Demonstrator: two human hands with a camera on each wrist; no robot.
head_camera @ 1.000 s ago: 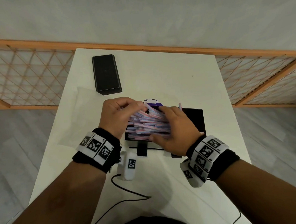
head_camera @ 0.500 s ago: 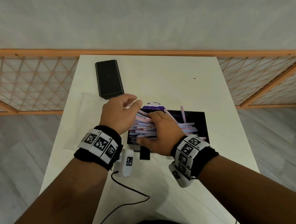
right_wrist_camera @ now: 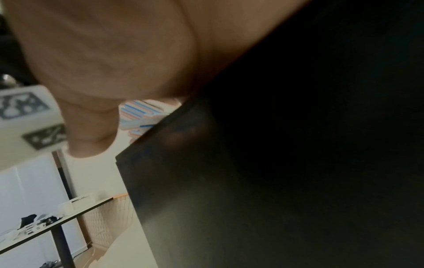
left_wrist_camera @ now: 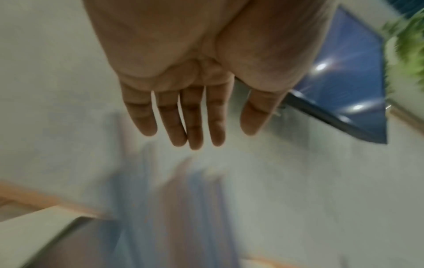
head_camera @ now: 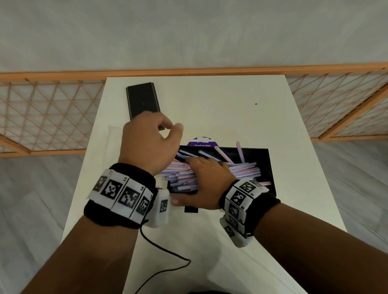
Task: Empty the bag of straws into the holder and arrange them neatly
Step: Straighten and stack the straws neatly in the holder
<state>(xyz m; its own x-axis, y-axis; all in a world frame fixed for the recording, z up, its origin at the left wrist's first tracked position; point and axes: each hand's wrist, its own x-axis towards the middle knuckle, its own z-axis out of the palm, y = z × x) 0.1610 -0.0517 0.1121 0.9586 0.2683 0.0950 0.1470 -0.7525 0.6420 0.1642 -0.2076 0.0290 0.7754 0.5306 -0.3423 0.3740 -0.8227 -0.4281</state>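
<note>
Striped pink-and-blue straws [head_camera: 246, 170] lie in a heap in the black holder [head_camera: 267, 163] mid-table, with a few tilted up at the back. Their left ends stick out past the holder's left side. My right hand [head_camera: 197, 180] grips the left part of the heap, fingers curled over the top and thumb along the holder's front. In the right wrist view the thumb [right_wrist_camera: 89, 137] lies beside the holder's dark wall [right_wrist_camera: 252, 181] and the straws [right_wrist_camera: 140, 116]. My left hand [head_camera: 165, 130] hovers above the holder's left end, holding nothing; its fingers [left_wrist_camera: 195, 127] hang straight.
A flat black lid [head_camera: 143, 100] lies at the far left of the white table [head_camera: 219, 96]. A clear bag [head_camera: 112, 146] lies faintly at the left edge. A purple label [head_camera: 202, 142] shows behind the holder. A black cable [head_camera: 162, 254] trails near me. A wooden lattice rail [head_camera: 41, 116] surrounds the table.
My left hand has let go of the straws and risen up and away to the left. The right hand has slid left along the heap, baring straws on the right.
</note>
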